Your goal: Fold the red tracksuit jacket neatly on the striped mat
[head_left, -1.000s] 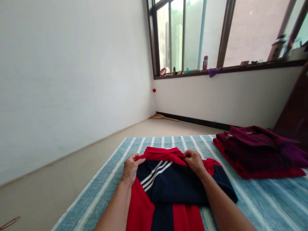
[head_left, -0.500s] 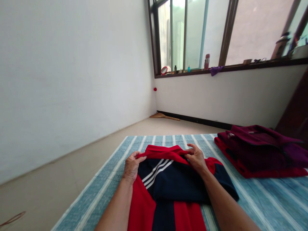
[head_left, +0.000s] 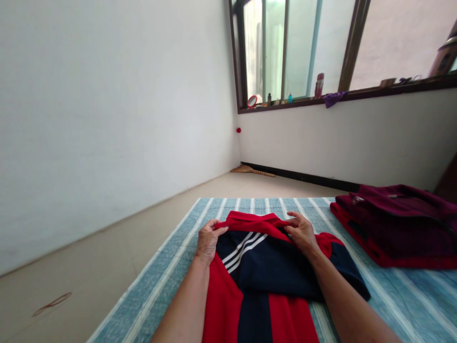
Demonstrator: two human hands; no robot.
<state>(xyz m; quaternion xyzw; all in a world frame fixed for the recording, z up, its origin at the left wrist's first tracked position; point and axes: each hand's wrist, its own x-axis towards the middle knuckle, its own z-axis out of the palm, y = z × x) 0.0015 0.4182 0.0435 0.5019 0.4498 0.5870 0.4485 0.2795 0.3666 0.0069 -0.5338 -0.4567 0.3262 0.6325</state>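
A red and navy jacket (head_left: 274,271) with white stripes lies partly folded in front of me, its red collar at the far end. One navy sleeve is laid across the body, and more red and navy cloth sticks out at the right. My left hand (head_left: 210,238) pinches the red edge at the left shoulder between thumb and fingers. At the right side of the collar, my right hand (head_left: 301,233) grips the red cloth, thumb and forefinger together and another finger raised. Its fingertips are partly hidden by the fabric.
The jacket rests on a blue and white striped sheet (head_left: 171,257). To the right sits a stack of folded maroon and red clothes (head_left: 400,228). A broom (head_left: 253,170) lies on the floor by the far wall, and a thin brown loop (head_left: 52,305) at the left.
The view has turned slightly left, so everything appears shifted to the right. Both hands keep their hold on the jacket in nearly the same pose.
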